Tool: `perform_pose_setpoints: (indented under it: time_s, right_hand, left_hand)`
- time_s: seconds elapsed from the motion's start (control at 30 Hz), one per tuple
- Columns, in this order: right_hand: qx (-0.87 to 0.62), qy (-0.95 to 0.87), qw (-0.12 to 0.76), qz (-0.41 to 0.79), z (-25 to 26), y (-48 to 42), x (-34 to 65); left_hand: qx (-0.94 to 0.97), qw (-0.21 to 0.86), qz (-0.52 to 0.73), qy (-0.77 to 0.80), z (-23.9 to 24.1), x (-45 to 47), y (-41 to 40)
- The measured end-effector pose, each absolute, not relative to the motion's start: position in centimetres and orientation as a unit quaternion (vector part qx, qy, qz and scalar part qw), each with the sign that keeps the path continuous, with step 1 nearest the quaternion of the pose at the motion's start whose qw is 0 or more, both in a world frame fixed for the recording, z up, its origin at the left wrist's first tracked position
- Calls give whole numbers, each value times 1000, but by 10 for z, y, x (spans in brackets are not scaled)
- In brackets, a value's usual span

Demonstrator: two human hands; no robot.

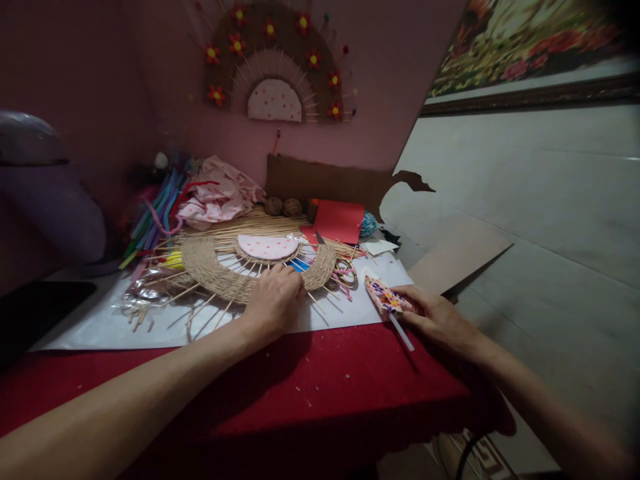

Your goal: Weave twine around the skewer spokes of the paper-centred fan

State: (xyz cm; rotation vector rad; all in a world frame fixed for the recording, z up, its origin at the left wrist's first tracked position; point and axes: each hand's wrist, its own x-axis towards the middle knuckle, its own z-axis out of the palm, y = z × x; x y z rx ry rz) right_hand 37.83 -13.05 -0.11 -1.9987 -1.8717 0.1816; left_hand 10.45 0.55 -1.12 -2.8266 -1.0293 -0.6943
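A half-ring of woven twine [200, 268] on thin sticks lies on a white sheet, around a half-disc covered in pink dotted cloth [267, 246]. My left hand [277, 298] is closed on the ring's front edge, its fingertips partly hidden. At the right, my right hand [440, 317] is wrapped around a flower-patterned glue gun [383, 295]. A clear glue stick [401, 331] pokes out of its rear, toward me. The gun's nozzle points away, over the sheet. Scissors [347, 272] lie between the ring and the gun.
Behind stand a dotted cloth heap [220, 193], pipe cleaners [155, 217], twine balls [283, 207], red sheets [339, 221] and brown cardboard [325, 177]. A finished-looking half-circle with flowers [270, 30] hangs on the wall. Red cloth [280, 400] covers the table's front. A dark cable [467, 453] hangs at lower right.
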Motion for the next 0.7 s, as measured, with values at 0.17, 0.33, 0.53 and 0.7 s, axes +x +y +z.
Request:
perform_pose_setpoints:
  time_s: [0.17, 0.33, 0.53, 0.7]
  right_hand:
    - [-755, -620, 210, 34, -3, -121, 389]
    - [-750, -608, 258, 41, -3, -120, 401]
    - [-778, -590, 217, 21, 1, -122, 403]
    - [-787, -598, 150, -26, -9, -118, 404]
  left_hand:
    - [-915, 24, -228, -331, -12, 104, 5]
    - [-916, 26, -226, -330, -12, 104, 5]
    - [-916, 30, -222, -332, -12, 104, 5]
    - [-915, 32, -231, -328, -13, 104, 6]
